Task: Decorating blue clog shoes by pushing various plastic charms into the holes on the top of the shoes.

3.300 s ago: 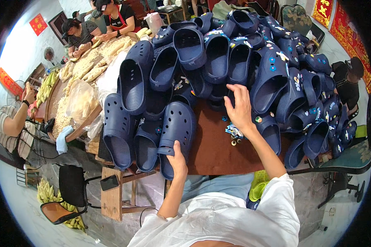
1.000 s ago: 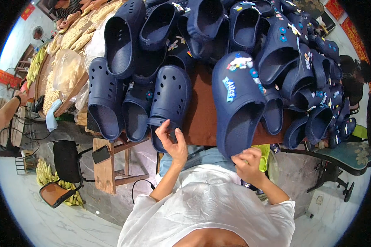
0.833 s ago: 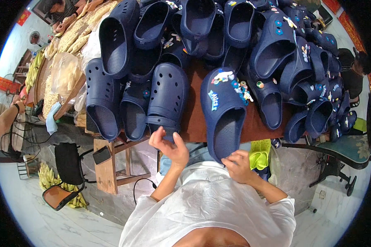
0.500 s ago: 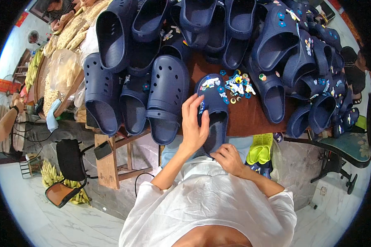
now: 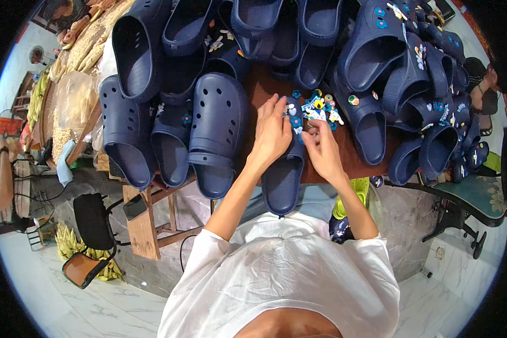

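Note:
A navy clog [image 5: 283, 180] lies with its toe away from me and its heel over the table's near edge. Several charms, blue flowers and white figures among them, decorate its upper. My left hand [image 5: 271, 135] grips the toe from the left, fingers bent over it. At the right side of the same clog is my right hand [image 5: 324, 151], thumb and curled fingers apart, with fingertips at a pile of small coloured shoe charms [image 5: 319, 107]. I see nothing held in it. Part of the pile is hidden behind those fingers.
Plain navy clogs [image 5: 218, 112] stand stacked at left and back. Charm-decorated clogs [image 5: 428, 112] crowd the right side. A brown cloth [image 5: 259, 84] covers the table. Lime-green clogs [image 5: 359, 191] sit below its edge. A wooden stool [image 5: 143, 228] and chair [image 5: 93, 222] stand left; other people are farther off.
My right hand has left the clog's heel and moved up to the charm pile. My left hand has moved farther up onto the toe. The view has shifted slightly.

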Action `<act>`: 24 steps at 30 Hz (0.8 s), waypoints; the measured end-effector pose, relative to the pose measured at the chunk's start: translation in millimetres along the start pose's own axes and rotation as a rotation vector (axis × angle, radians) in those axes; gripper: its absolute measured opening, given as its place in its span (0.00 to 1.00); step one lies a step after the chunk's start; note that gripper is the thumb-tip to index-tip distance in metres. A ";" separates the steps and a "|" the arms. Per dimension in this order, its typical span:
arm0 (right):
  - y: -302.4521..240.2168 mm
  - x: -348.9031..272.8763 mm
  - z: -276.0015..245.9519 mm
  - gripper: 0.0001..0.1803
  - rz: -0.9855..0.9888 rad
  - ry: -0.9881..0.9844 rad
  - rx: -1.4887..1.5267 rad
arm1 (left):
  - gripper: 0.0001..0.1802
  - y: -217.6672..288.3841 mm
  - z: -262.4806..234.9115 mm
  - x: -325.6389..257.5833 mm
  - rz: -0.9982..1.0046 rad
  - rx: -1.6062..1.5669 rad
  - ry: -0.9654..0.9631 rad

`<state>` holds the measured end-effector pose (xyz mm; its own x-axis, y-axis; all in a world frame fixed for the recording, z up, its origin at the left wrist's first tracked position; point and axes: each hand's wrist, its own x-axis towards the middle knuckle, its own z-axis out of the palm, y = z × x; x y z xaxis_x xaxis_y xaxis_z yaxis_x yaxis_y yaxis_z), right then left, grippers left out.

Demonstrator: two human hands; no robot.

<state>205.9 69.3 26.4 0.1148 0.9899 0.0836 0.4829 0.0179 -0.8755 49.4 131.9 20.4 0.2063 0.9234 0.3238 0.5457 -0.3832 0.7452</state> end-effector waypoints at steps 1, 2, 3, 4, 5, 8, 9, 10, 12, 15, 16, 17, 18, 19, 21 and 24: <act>2.4 9.8 9.8 0.23 -0.038 -0.019 -0.039 | 0.23 -4.2 -0.3 3.2 0.027 0.032 0.001; 1.2 19.8 16.4 0.24 -0.073 -0.059 -0.098 | 0.22 -10.2 5.2 5.3 0.063 0.064 0.036; -2.9 22.0 20.1 0.24 -0.128 -0.048 -0.146 | 0.23 -14.9 8.9 5.8 0.079 0.102 -0.008; 3.9 24.9 19.8 0.23 -0.135 -0.055 -0.198 | 0.24 -12.6 16.3 3.5 0.051 0.146 0.000; 8.5 26.6 18.7 0.23 -0.151 -0.065 -0.242 | 0.24 -11.3 16.7 3.5 0.059 0.111 -0.016; -7.8 22.1 9.8 0.21 -0.220 -0.112 -0.337 | 0.21 -1.2 18.5 -0.7 0.068 0.120 -0.028; -9.5 21.4 10.8 0.21 -0.284 -0.103 -0.377 | 0.19 -3.5 19.7 -4.7 0.083 0.141 -0.023; -12.8 20.6 10.1 0.20 -0.289 -0.119 -0.388 | 0.19 -4.5 22.3 -5.8 0.030 0.085 -0.025; -15.6 22.3 10.6 0.19 -0.299 -0.142 -0.403 | 0.17 -5.8 19.7 -6.8 0.019 0.032 0.005; -20.6 26.7 15.6 0.12 -0.327 -0.131 -0.383 | 0.14 -7.1 13.9 -3.1 0.056 0.004 0.071; -19.5 27.8 15.5 0.12 -0.338 -0.129 -0.383 | 0.12 -4.2 11.8 -1.1 0.025 -0.044 0.065; -17.3 28.5 15.9 0.10 -0.341 -0.123 -0.391 | 0.11 -1.3 10.2 0.3 -0.006 -0.093 0.057; -16.1 29.3 16.0 0.08 -0.342 -0.118 -0.400 | 0.10 1.2 10.4 1.3 0.019 -0.099 0.100; -16.9 29.8 15.2 0.08 -0.352 -0.117 -0.399 | 0.10 1.6 10.3 1.9 0.022 -0.096 0.108; -18.8 30.0 13.5 0.09 -0.344 -0.123 -0.402 | 0.11 2.2 10.3 2.9 0.013 -0.091 0.099; -15.6 30.8 13.6 0.09 -0.297 -0.114 -0.390 | 0.11 3.3 12.4 3.8 0.020 -0.102 0.123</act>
<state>190.1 101.4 36.2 -0.1615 0.9596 0.2305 0.7714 0.2685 -0.5770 62.0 134.3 16.8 0.1115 0.9082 0.4033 0.4564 -0.4073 0.7911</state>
